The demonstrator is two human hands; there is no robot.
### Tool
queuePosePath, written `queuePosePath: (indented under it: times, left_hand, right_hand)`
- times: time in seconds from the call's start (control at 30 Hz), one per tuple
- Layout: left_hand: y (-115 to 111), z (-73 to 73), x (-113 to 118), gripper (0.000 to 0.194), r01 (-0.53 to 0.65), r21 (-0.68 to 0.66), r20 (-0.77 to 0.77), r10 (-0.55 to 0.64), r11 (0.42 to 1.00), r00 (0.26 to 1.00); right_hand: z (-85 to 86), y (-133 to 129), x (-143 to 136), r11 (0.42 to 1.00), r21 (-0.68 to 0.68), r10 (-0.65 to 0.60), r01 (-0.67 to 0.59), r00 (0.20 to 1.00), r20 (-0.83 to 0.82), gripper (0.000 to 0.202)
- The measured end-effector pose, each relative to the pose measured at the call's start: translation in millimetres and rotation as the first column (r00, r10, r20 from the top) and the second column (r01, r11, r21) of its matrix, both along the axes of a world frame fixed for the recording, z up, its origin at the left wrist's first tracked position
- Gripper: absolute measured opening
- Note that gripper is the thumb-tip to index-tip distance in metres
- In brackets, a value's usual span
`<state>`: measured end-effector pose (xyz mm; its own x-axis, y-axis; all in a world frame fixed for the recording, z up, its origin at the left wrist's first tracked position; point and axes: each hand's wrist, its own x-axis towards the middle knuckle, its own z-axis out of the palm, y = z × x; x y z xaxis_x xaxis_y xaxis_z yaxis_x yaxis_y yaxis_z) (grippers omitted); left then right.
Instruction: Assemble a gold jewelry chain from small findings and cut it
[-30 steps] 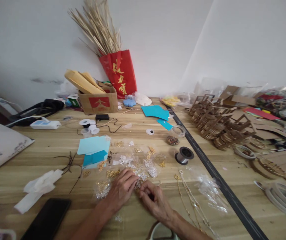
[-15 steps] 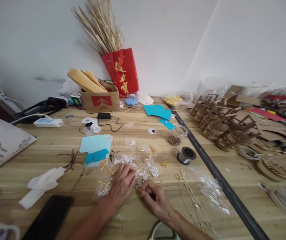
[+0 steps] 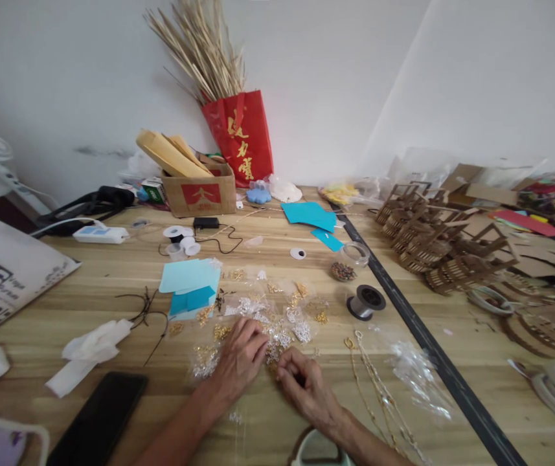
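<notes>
- Silver findings (image 3: 280, 335), a loose heap of tiny pieces, lie on the table (image 3: 277, 440) between the two hands, nearer its near edge than its far edge
- The left hand (image 3: 242, 353) rests at the heap's left side, palm down; its fingers lie close to one another, but its grip is partly hidden, and I cannot tell whether it is clamped on a piece
- The right hand (image 3: 307, 383) is at the heap's near right side, thumb and forefinger curled toward each other; I cannot tell whether this grip is closed on anything
- Small bags of gold pieces (image 3: 221, 332) lie just beside the left hand, toward the table's far edge
- Chains (image 3: 372, 382) lie right of the right hand, with crumpled clear bags (image 3: 416, 372) farther toward the table's right edge
- A wire spool (image 3: 366, 301) stands beyond the chains, near a clear jar (image 3: 344, 269) of beads
- A black phone (image 3: 97, 417) lies toward the near left corner
</notes>
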<state>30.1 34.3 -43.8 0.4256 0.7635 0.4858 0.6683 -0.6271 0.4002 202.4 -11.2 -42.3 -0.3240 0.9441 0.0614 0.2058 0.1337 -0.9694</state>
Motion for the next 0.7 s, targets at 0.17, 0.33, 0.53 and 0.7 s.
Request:
queuePosePath:
  times: [0.17, 0.33, 0.53, 0.7]
  left_hand:
    - [3.6, -5.1, -1.6, 0.018, -0.037, -0.006, 0.061, 0.037, 0.999, 0.997]
    - [4.5, -6.0, -2.2, 0.019, -0.050, -0.018, 0.071, 0.051, 0.999, 0.996]
    - [3.4, -3.7, -2.4, 0.018, -0.039, -0.055, 0.019, 0.040, 0.998, 0.999]
    - [4.6, -6.9, -3.0, 0.016, -0.047, -0.065, 0.076, 0.052, 0.997, 0.996]
  right_hand:
    - [-0.3, -0.7, -1.2, 0.999, -0.031, 0.006, -0.007, 1.000, -0.021, 0.022]
    - [-3.1, 0.1, -0.9, 0.999, -0.046, 0.006, -0.008, 1.000, -0.031, 0.021]
    - [-2.5, 0.6, -0.7, 1.000, -0.022, 0.009, -0.010, 1.000, -0.018, 0.020]
    - [-2.3, 1.2, -0.9, 0.999, -0.034, 0.009, -0.010, 1.000, -0.021, 0.019]
